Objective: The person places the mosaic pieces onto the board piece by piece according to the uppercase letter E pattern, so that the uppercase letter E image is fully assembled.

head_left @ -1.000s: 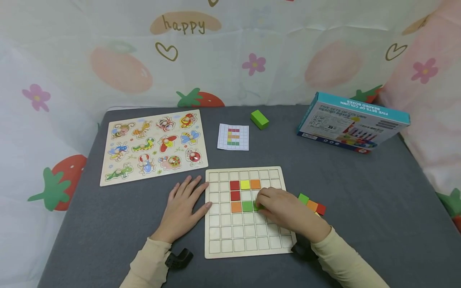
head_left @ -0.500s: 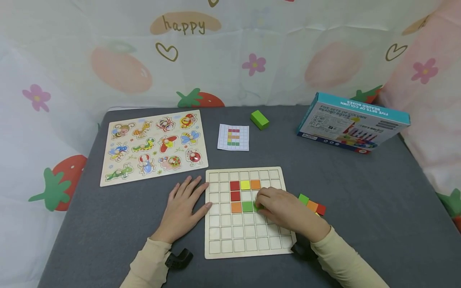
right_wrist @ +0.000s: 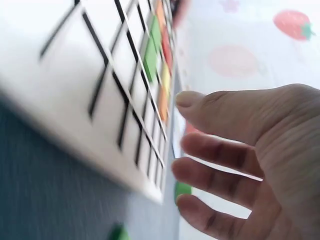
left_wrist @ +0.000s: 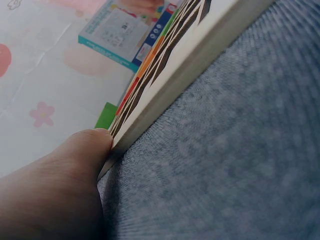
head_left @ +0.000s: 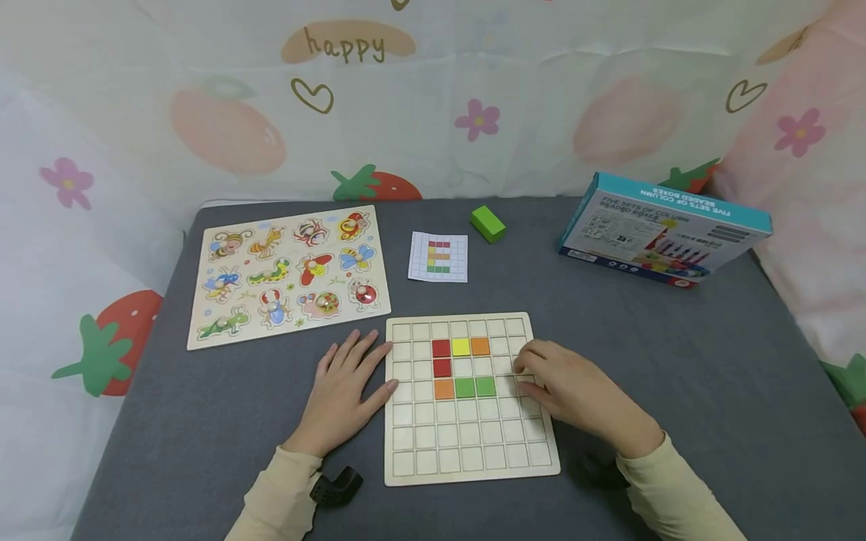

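A pale wooden grid board (head_left: pixel 446 457) lies on the grey cloth. Red (head_left: pixel 441 348), yellow (head_left: pixel 461 346), orange (head_left: pixel 480 346) and green (head_left: pixel 464 388) square tiles fill several of its cells. My left hand (head_left: pixel 346 394) rests spread out with fingertips at the board's left edge; in the left wrist view its thumb (left_wrist: pixel 90 145) touches that edge. Over the board's right side is my right hand (head_left: pixel 575 387), its fingers parted from the thumb and nothing between them, as the right wrist view confirms. In the head view it hides the loose tiles beside the board.
An insect puzzle board (head_left: pixel 291 278) lies at the back left. Behind the grid board are a small pattern card (head_left: pixel 438 258) and a green block (head_left: pixel 488 225). A teal and white box (head_left: pixel 663 233) stands at the back right, before a printed curtain (head_left: pixel 514 45).
My right hand has let go of a green tile, which now sits fully visible in its cell, and moved right toward the board's edge. My left hand has stayed in place.
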A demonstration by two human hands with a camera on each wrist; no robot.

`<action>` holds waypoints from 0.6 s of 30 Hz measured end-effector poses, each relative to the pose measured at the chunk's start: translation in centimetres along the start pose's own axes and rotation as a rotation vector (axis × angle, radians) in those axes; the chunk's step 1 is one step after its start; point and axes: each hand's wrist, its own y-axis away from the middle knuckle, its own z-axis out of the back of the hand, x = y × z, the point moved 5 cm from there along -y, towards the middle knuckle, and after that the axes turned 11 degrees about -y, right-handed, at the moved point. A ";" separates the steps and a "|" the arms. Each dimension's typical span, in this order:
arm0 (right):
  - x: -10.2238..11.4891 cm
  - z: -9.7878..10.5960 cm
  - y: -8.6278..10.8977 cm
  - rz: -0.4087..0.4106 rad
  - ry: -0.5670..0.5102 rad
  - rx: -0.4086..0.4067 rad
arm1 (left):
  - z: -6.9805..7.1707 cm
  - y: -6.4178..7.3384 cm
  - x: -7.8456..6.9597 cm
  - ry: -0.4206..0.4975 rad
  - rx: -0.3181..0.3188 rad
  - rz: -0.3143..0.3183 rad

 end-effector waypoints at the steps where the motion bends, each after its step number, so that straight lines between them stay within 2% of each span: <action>1: -0.3 0.4 0.5 -0.017 0.010 -0.006 | 0.0 0.0 0.0 -0.001 0.000 0.002; 5: -1.3 1.5 2.3 -0.092 0.035 -0.002 | -0.2 0.1 0.1 -0.004 0.006 0.009; 13: -2.8 2.5 5.3 -0.268 0.018 0.018 | -0.2 0.1 0.1 0.001 0.004 0.007; 18: -3.3 2.7 6.9 -0.335 0.029 0.021 | -0.2 0.0 0.2 -0.007 0.004 0.006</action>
